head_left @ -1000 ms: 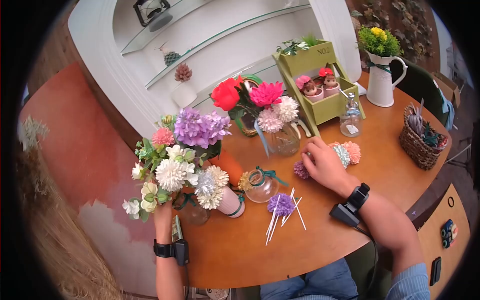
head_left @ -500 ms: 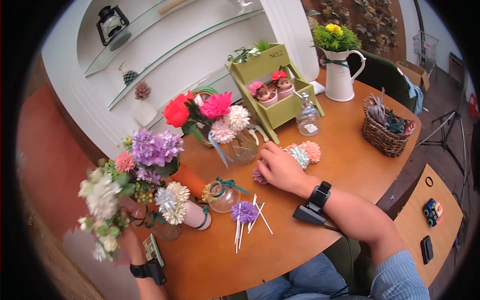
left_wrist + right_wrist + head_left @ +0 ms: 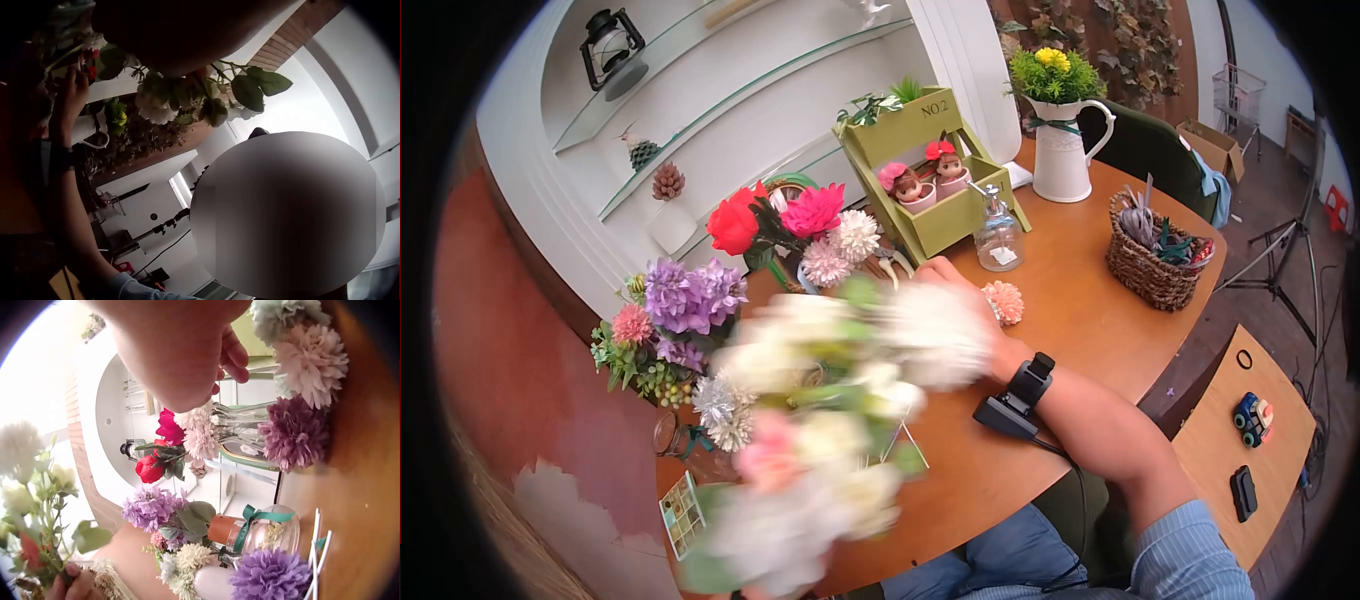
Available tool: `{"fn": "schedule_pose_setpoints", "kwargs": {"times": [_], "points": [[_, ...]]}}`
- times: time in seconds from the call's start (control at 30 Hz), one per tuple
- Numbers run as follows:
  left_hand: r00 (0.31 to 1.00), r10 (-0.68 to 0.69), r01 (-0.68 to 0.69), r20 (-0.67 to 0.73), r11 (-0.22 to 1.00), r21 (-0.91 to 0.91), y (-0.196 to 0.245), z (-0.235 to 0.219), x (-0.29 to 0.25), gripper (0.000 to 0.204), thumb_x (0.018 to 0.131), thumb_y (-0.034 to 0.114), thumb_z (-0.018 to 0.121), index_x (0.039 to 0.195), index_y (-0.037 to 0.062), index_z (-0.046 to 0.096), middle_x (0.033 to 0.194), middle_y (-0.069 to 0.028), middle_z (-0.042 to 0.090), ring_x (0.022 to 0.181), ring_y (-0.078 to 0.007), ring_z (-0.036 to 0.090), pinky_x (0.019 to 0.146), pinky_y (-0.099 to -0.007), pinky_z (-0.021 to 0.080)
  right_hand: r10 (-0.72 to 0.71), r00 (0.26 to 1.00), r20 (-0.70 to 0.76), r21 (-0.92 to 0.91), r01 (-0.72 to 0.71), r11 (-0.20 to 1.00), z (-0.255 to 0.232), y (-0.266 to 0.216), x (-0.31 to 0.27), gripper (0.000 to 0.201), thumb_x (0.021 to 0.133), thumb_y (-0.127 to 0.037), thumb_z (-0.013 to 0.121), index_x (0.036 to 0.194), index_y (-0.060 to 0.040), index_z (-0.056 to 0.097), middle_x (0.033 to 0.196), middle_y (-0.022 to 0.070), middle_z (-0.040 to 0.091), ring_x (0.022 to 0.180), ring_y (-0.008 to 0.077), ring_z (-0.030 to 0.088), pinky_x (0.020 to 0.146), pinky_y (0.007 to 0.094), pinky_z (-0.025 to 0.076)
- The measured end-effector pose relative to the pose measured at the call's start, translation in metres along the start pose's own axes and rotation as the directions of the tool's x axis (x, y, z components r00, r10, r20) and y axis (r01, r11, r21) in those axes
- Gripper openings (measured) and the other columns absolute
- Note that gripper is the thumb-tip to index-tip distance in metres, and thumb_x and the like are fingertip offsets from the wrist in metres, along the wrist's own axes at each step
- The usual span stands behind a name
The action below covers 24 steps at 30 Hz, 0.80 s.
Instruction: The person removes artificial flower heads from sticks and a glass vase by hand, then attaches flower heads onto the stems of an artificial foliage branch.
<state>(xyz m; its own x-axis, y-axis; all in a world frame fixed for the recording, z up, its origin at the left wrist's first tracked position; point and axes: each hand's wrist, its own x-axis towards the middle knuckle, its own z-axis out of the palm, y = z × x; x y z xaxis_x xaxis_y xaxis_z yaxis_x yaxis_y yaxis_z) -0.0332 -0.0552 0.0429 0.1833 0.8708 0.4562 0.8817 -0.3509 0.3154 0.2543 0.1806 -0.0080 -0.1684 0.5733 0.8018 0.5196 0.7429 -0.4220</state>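
L hand (image 3: 78,584) gripping bouquet (image 3: 820,440) of white & cream blooms, fingers curled round stems; bouquet in the air over near L part of table (image 3: 1060,330), blurred in head view & hiding much of what's behind it. R hand (image 3: 955,275) toward far side, fingers loosely bent, nothing seen in them, i.e. relaxed/open; contact w/ flowers under it can't be told. Mauve flower (image 3: 294,434), pink flower (image 3: 312,362) & mint flower (image 3: 287,319) in a row on table by R hand; peach flower (image 3: 1003,302) just R of it. Purple flower (image 3: 269,578) w/ white sticks (image 3: 319,550) beside it, mostly behind bouquet in head view

Far edge: green stand (image 3: 935,215) w/ two doll pots, glass bottle (image 3: 1000,240) just in front, white pitcher (image 3: 1062,160) farther R. Basket (image 3: 1140,265) hard by R edge. Wood shows btwn bottle & basket, also a wide strip from peach flower out to R/near edge, so most room for moving is that side. L side tight: purple blooms (image 3: 690,295), jar (image 3: 668,435) near L edge, sectioned box (image 3: 683,515) at near L corner. Red & magenta flowers (image 3: 735,220) farther back, btwn purple blooms & stand. Side table (image 3: 1210,480) w/ toy car (image 3: 1253,420), off past near R edge
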Motion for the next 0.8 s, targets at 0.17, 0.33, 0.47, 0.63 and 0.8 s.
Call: {"fn": "schedule_pose_setpoints", "kwargs": {"times": [0.17,0.33,0.47,0.63,0.8], "points": [[0.987,-0.031,0.118,0.158,0.806,-0.58,0.035,0.072,0.067,0.045,0.09,0.007,0.064,0.13,-0.0022,0.046,0.12,-0.0191,0.054,0.105,-0.034,0.057,0.095,-0.0442,0.046,0.267,0.96,-0.08,0.056,-0.264,0.963,-0.013,-0.01,0.007,0.015,0.092,-0.016,0.062,0.099,-0.0027,0.06,0.106,0.0149,0.057,0.085,0.0383,0.064,0.074,0.0484,0.052],[0.99,0.107,-0.08,0.092,0.964,-0.254,0.054,0.085,0.119,0.066,0.085,0.004,0.068,0.141,-0.0066,0.035,0.128,-0.0257,0.044,0.116,-0.0424,0.048,0.102,-0.0457,0.04,0.331,0.925,-0.189,0.036,-0.33,0.943,-0.016,0.012,0.011,0.015,0.089,-0.012,0.061,0.099,-0.0013,0.06,0.107,0.0164,0.059,0.086,0.0391,0.064,0.076,0.0477,0.052],[0.988,0.138,-0.134,0.067,0.989,-0.064,0.05,0.12,0.116,0.079,0.083,0.011,0.075,0.144,-0.0105,0.029,0.136,-0.0283,0.036,0.127,-0.0461,0.039,0.109,-0.0481,0.034,0.401,0.887,-0.231,0.02,-0.407,0.913,-0.024,0.026,0.017,0.015,0.09,-0.013,0.061,0.097,0.0008,0.062,0.102,0.0196,0.06,0.088,0.0403,0.063,0.078,0.0471,0.051],[0.983,0.183,-0.184,-0.01,0.982,-0.035,0.053,0.108,0.104,0.084,0.081,0.011,0.076,0.147,-0.009,0.028,0.146,-0.0281,0.031,0.14,-0.0489,0.028,0.116,-0.0522,0.027,0.432,0.872,-0.23,-0.074,-0.458,0.886,-0.028,0.032,0.015,0.017,0.091,-0.013,0.06,0.098,0.0026,0.062,0.103,0.0206,0.06,0.091,0.039,0.062,0.08,0.0465,0.051],[0.918,0.394,-0.389,0.045,0.917,-0.093,0.075,0.08,0.066,0.074,0.082,0.016,0.077,0.144,-0.002,0.041,0.148,-0.0249,0.035,0.142,-0.0485,0.029,0.115,-0.0547,0.029,0.403,0.891,-0.207,-0.081,-0.427,0.901,-0.024,0.021,0.015,0.016,0.091,-0.013,0.059,0.098,0.0015,0.061,0.103,0.0194,0.06,0.092,0.0387,0.062,0.081,0.0462,0.05]]}}
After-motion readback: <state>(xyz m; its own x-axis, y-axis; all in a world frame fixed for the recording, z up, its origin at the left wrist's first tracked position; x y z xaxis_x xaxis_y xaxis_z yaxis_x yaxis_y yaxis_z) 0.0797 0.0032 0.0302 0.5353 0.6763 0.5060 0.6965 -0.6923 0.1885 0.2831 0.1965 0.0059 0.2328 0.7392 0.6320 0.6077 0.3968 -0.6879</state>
